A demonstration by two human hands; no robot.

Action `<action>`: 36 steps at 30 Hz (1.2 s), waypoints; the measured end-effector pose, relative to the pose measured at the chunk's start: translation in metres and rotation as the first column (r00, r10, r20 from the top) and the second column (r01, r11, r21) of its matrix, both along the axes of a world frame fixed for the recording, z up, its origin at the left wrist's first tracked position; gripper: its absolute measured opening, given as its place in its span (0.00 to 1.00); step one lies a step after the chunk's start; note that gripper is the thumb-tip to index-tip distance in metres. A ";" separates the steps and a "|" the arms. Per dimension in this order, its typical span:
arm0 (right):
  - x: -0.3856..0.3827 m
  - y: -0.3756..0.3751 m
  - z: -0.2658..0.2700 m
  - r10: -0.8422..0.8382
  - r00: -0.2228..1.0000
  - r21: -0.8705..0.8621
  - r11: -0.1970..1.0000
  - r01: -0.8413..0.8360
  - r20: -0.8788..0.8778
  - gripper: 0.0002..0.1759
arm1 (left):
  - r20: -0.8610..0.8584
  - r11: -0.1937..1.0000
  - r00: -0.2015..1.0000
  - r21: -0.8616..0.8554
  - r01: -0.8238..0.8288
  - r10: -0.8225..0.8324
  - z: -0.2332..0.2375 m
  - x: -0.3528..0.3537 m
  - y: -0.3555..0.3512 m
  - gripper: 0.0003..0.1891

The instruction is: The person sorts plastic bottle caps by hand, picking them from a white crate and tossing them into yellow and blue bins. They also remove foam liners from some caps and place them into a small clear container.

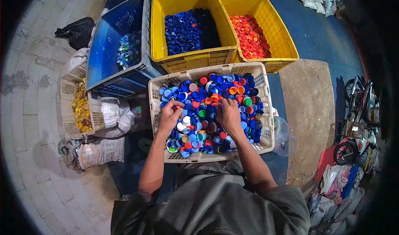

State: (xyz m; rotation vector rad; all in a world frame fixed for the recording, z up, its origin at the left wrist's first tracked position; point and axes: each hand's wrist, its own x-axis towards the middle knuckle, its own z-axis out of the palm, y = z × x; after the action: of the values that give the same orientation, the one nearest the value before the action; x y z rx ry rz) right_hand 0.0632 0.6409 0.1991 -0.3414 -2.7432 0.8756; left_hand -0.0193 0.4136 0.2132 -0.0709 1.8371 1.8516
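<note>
A white perforated crate [269,110] in front of me holds many mixed bottle caps [195,124], mostly blue, with red, orange, green and white ones. Over the left part of the caps, my left hand [169,115] is closed, with a red cap at its fingertips. My right hand [228,113] reaches into the caps right of the middle, fingers bent down among them; its fingertips are hidden, so what they touch cannot be made out. White caps [183,123] lie just right of my left hand.
Behind the crate stand a blue bin [97,64] with mixed caps, a yellow bin [195,58] with blue caps and another yellow bin [286,54] with red caps. A crate of yellow caps [68,106] is at left, sacks [102,152] below it. Bicycles [347,152] stand right.
</note>
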 end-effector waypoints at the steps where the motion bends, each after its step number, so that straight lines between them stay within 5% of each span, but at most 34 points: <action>1: -0.006 0.003 0.003 -0.004 1.000 0.010 1.000 0.004 0.004 0.15 | 0.079 1.000 0.997 0.027 0.013 -0.015 -0.002 0.001 0.003 0.06; 4: -0.023 0.004 -0.005 -0.058 0.996 0.056 0.997 0.055 0.061 0.17 | 0.152 0.985 0.980 0.136 0.107 -0.128 -0.012 -0.003 0.015 0.07; 7: -0.031 0.000 -0.008 -0.083 0.994 0.032 0.996 0.081 0.065 0.19 | -0.165 0.981 0.979 -0.170 0.089 -0.118 -0.010 -0.001 0.043 0.07; 13: -0.040 -0.004 -0.018 -0.192 0.952 0.109 0.979 0.170 0.239 0.15 | -0.305 0.922 0.928 -0.378 0.086 -0.212 -0.027 -0.017 0.085 0.09; 24: -0.018 0.009 -0.026 -0.058 0.995 0.024 0.998 0.057 0.083 0.12 | -0.484 0.849 0.804 -0.526 0.050 -0.346 -0.032 -0.029 0.118 0.12; 28: 0.000 0.022 -0.012 -0.121 0.990 -0.216 0.971 0.102 -0.077 0.10 | -0.528 0.856 0.745 -0.505 0.110 -0.407 -0.019 -0.030 0.132 0.12; 32: 0.028 0.043 -0.006 -0.271 0.952 -0.681 0.672 0.291 0.140 0.05 | -0.586 0.866 0.676 -0.472 0.162 -0.446 -0.024 -0.031 0.161 0.15; 34: 0.038 0.058 0.011 -0.303 0.931 -0.868 0.383 0.314 0.203 0.09 | -0.630 0.861 0.619 -0.483 0.160 -0.469 -0.027 -0.030 0.177 0.17; 36: 0.044 0.069 0.013 -0.345 0.924 -0.980 0.043 0.192 0.166 0.12 | -0.515 0.830 0.694 -0.512 0.221 -0.503 -0.026 -0.026 0.190 0.18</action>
State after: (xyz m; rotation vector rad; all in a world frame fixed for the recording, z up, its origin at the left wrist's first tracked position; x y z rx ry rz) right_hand 0.1075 0.7097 0.2126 -0.9428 -1.3091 2.4144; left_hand -0.0451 0.6037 0.1873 0.8310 2.4429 1.2311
